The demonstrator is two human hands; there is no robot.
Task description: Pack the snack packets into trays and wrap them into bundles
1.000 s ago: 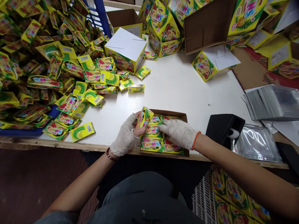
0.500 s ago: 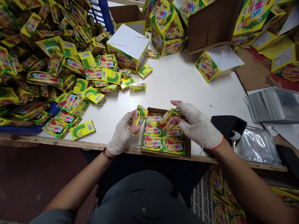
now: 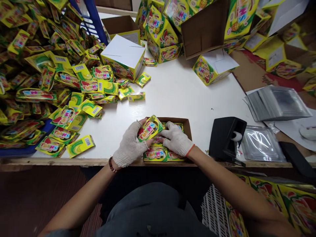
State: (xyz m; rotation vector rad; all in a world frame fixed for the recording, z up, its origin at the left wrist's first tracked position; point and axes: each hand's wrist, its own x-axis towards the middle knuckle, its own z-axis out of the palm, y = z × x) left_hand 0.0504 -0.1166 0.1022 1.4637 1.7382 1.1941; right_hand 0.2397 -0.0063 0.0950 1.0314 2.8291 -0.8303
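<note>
My left hand [image 3: 132, 144], in a white fingerless knit glove, grips a small yellow-green "TWINS" candy box [image 3: 150, 128] between thumb and fingers, label facing up. The box is tilted above the left side of an open carton [image 3: 189, 130] at the table's front edge. My right hand [image 3: 175, 140], gloved alike, reaches over the carton, with thumb and fingers closed at the right edge of the same candy box. Below, candy boxes [image 3: 155, 154] lie in rows inside the carton, labels up; my hands hide part of them.
A heap of candy boxes [image 3: 37, 82] spills from a blue crate [image 3: 90, 19] at left. White-topped display boxes [image 3: 123, 49] stand behind. To the right are a black tape dispenser [image 3: 223, 136], stacked clear plastic covers [image 3: 276, 102] and a dark phone-like object [image 3: 295, 158].
My right hand has moved left and down over the carton; the candy box it held apart is no longer seen there. The box in my left hand now lies flatter. The view has shifted.
</note>
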